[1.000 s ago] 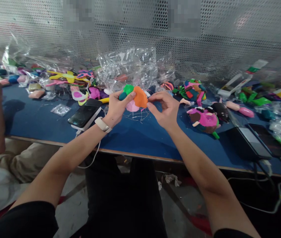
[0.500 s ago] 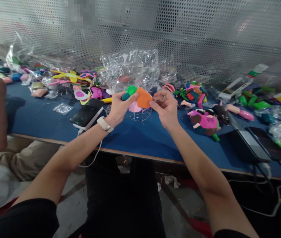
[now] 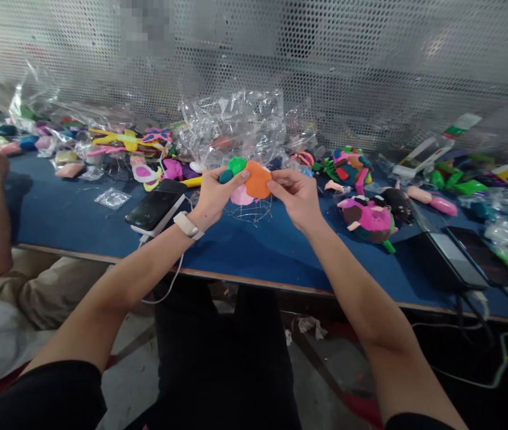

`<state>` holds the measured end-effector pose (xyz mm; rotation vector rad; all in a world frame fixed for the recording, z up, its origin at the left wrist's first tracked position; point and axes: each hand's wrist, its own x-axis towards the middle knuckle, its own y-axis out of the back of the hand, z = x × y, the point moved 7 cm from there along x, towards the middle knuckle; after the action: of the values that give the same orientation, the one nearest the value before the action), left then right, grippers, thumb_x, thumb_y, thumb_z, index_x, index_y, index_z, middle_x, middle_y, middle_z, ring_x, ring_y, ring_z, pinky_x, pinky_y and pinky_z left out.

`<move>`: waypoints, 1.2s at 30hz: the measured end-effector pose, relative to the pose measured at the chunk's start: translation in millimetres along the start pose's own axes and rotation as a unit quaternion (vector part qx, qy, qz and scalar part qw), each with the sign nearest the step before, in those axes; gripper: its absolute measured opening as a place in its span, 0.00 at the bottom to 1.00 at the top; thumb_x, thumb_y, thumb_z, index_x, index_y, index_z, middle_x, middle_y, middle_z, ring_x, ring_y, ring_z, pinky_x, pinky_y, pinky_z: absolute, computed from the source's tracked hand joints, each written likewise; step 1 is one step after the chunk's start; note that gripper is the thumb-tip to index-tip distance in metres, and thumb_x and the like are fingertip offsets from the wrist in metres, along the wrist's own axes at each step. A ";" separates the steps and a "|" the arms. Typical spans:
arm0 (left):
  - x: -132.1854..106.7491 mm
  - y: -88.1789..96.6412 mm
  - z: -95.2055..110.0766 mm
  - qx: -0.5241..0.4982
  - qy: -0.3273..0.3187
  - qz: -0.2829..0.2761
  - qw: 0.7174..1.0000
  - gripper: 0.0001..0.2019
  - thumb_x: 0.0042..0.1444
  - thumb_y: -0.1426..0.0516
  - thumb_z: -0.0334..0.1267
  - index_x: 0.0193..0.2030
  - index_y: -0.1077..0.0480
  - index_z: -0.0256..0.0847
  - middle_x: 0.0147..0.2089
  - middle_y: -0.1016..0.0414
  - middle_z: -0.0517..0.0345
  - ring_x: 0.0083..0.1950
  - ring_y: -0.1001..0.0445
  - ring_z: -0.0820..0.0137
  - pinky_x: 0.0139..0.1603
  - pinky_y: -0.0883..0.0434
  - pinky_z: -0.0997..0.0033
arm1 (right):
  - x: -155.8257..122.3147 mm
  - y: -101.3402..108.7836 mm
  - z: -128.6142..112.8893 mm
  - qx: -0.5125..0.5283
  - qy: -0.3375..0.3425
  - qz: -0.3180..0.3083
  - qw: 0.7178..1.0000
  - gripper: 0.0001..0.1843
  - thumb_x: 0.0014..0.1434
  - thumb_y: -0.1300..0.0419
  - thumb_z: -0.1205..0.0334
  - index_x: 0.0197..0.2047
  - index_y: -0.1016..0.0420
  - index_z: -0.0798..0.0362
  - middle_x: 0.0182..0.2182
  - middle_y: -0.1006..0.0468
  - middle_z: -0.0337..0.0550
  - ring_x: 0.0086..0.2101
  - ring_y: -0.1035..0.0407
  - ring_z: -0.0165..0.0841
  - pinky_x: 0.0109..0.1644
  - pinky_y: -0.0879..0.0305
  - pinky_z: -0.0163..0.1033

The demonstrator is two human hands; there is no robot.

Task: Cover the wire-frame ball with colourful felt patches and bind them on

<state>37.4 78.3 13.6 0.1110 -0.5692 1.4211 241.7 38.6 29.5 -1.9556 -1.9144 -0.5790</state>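
The orange modelling-clay patch (image 3: 259,180) lies against the wire frame (image 3: 254,212), between the hands over the worktop (image 3: 245,257); whether the frame touches down is unclear. The left hand (image 3: 211,197) grips the clay-covered side, thumb on the orange; the right hand's (image 3: 299,197) fingers pinch the patch's right edge. Light, even pressure there should avoid tearing clay or bending wire.

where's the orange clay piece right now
The orange clay piece is near the middle of the head view, between the left hand and right hand, beside the green clay, with bare wire mesh showing just below.
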 end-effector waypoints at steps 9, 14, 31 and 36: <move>-2.9 -5.0 5.2 0.018 0.000 -0.022 1.000 0.31 0.51 0.21 0.61 0.23 0.29 0.39 0.26 0.41 0.65 0.28 0.46 0.78 0.29 0.46 0.70 | -4.7 -8.8 -11.7 -0.017 -0.003 -0.034 0.999 0.26 0.54 0.19 0.35 0.44 0.10 0.45 0.36 0.08 0.40 0.37 0.13 0.38 0.45 0.13 0.46; -3.0 -4.9 5.8 0.018 -0.002 -0.014 1.000 0.32 0.49 0.21 0.62 0.23 0.30 0.40 0.26 0.40 0.65 0.29 0.45 0.77 0.29 0.45 0.70 | -5.7 -8.0 -15.5 -0.022 0.009 -0.026 0.999 0.23 0.54 0.18 0.36 0.43 0.08 0.44 0.35 0.08 0.39 0.37 0.13 0.38 0.42 0.14 0.44; -3.7 -8.0 9.6 0.039 -0.017 -0.034 0.999 0.37 0.48 0.21 0.62 0.21 0.39 0.40 0.25 0.46 0.66 0.28 0.49 0.78 0.28 0.50 0.70 | -7.5 -13.3 -13.3 -0.062 -0.007 -0.065 0.996 0.26 0.49 0.17 0.33 0.40 0.08 0.45 0.36 0.08 0.39 0.36 0.15 0.38 0.41 0.15 0.44; -3.6 -11.0 10.3 0.045 0.012 -0.063 0.997 0.34 0.43 0.18 0.58 0.21 0.34 0.39 0.25 0.43 0.66 0.28 0.47 0.78 0.28 0.49 0.70 | -7.3 -7.3 -12.7 -0.084 -0.009 -0.022 0.996 0.25 0.45 0.14 0.36 0.35 0.10 0.45 0.32 0.10 0.38 0.32 0.17 0.38 0.36 0.18 0.45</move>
<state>44.5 69.0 23.8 0.1974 -0.4701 1.3228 233.8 26.1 36.4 -2.0302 -1.9816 -0.7595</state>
